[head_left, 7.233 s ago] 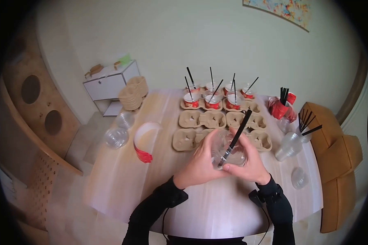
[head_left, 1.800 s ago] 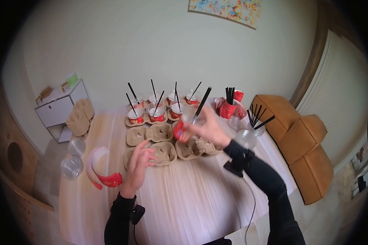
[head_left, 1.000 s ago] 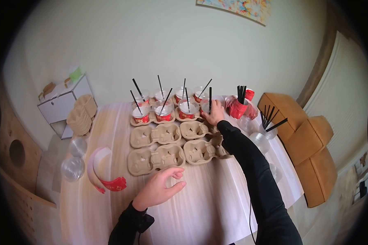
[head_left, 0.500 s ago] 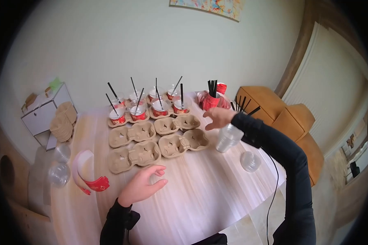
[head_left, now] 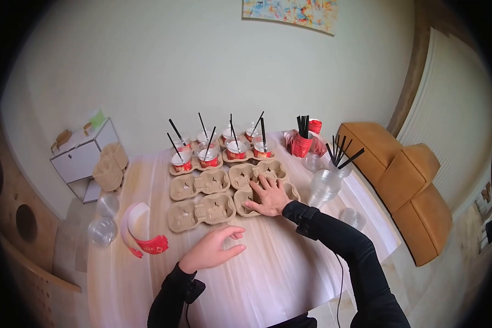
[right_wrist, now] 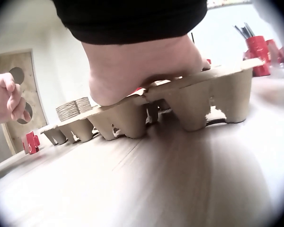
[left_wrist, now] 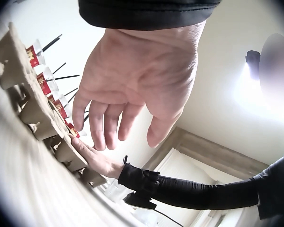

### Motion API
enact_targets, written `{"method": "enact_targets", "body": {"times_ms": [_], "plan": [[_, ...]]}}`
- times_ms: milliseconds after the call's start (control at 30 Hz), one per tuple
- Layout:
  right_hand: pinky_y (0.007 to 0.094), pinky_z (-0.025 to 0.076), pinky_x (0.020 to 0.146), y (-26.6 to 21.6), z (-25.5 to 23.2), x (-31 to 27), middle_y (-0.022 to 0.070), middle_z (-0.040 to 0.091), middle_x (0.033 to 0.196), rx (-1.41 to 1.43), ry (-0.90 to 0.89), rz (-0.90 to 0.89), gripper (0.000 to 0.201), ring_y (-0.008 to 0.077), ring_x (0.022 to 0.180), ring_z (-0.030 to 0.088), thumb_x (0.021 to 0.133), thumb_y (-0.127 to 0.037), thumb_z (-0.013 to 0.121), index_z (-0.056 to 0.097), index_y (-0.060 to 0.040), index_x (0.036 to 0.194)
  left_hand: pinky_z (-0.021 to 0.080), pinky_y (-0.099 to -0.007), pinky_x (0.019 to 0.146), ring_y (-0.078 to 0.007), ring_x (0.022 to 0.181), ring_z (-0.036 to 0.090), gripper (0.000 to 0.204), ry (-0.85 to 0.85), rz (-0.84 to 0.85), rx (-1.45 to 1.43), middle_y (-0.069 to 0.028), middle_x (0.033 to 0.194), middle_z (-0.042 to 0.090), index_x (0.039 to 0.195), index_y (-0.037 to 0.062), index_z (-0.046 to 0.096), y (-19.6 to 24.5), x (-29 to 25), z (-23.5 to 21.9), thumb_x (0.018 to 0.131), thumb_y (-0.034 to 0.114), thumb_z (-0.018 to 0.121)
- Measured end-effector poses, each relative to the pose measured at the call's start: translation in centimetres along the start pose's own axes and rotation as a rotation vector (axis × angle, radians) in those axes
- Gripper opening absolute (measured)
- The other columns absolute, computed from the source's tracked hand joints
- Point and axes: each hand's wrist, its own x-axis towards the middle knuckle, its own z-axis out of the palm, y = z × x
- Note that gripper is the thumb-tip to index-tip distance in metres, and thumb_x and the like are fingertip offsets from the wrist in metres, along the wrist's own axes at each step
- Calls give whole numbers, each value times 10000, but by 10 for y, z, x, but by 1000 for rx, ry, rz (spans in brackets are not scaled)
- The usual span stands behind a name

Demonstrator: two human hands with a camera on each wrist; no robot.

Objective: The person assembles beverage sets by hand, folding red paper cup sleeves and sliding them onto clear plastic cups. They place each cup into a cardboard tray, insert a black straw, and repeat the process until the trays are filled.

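My right hand (head_left: pixel 266 192) lies flat, fingers spread, on the front right empty cardboard cup carrier (head_left: pixel 286 192). The right wrist view shows this hand (right_wrist: pixel 142 66) pressing on the carrier's rim (right_wrist: pixel 199 97). My left hand (head_left: pixel 230 241) is just above the wooden table (head_left: pixel 268 268), fingers relaxed, holding nothing; its open palm (left_wrist: pixel 132 85) fills the left wrist view. Three more empty carriers (head_left: pixel 199 210) lie beside the first. Behind them, a row of carriers holds several lidded cups with black straws (head_left: pixel 209 156).
A red cup of black straws (head_left: pixel 303 143) and a stack of clear cups (head_left: pixel 323 187) stand at the right, a clear lid (head_left: pixel 354 217) nearer. A red and white strip (head_left: pixel 143 236), clear cups (head_left: pixel 101 230) and stacked carriers (head_left: pixel 110 167) lie left. An orange sofa (head_left: pixel 407 180) is to the right.
My right hand set the cup with its straw into the back row, drew back past the clear cup stack, and now rests flat on the front right carrier. The left hand stayed low over the table.
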Motion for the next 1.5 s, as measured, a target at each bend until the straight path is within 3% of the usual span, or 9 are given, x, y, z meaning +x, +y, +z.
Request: {"method": "enact_targets", "body": {"times_ms": [200,467,733,1000,1200,1267,1400,1433,1500], "plan": [[663,122,1166,4,-13,4,249,247,1600,73,-73,36,954,443,1480,215,864,-791,421,337,-136,1552,499,-345,914,-230,1060,639,455,-13,-11,18,-137,1103,665,1254,-21,595,1,0,1,897,228,728],[584,363,1036,43,-52,-4,247,532,1338,-17,34,-48,773,419,1290,470,920,-684,457,530,-66,1379,498,-342,927,-230,1070,633,457,-4,-14,-16,-142,1098,665,1261,-23,594,-3,0,2,900,223,727],[550,402,1037,66,-16,53,205,555,1336,21,40,209,530,352,1293,502,929,-408,496,579,-5,1263,495,-344,938,-229,1077,628,456,-41,-13,-7,-145,1116,668,1267,-25,586,-4,-1,1,912,230,715],[605,371,1060,74,-17,81,182,529,1390,13,-70,384,599,372,1322,471,897,-454,515,548,-51,1339,494,-357,918,-251,1052,629,448,-15,23,13,-146,1087,661,1268,-9,583,-8,-1,-5,914,235,710],[623,387,1016,85,-6,75,180,534,1345,-20,13,321,544,379,1296,477,931,-472,512,567,-80,1304,496,-362,914,-257,1051,634,448,-25,-2,29,-153,1090,661,1255,-14,584,-8,0,-5,912,246,709],[634,396,1000,82,-13,65,174,530,1327,3,20,132,524,382,1291,474,939,-478,517,570,-105,1303,497,-361,918,-257,1054,635,450,-30,-6,18,-154,1095,661,1255,-16,584,-8,0,-2,912,248,709],[658,396,992,80,-7,53,161,525,1298,-4,-76,110,420,392,1271,453,958,-486,502,691,-208,1210,499,-358,928,-259,1061,636,459,-58,-10,8,-156,1108,661,1259,-21,583,-12,1,3,911,253,707],[632,358,1059,76,-13,51,155,477,1405,41,-121,149,478,359,1385,349,961,-515,467,714,-194,1214,499,-358,928,-259,1061,636,459,-61,-6,13,-156,1108,661,1259,-21,583,-10,1,3,911,253,707],[630,363,1058,81,-7,52,161,484,1404,39,-106,139,487,361,1379,356,962,-523,465,722,-183,1198,497,-358,934,-259,1068,633,458,-67,-20,15,-159,1112,659,1261,-20,581,-8,1,4,914,253,703]]}}
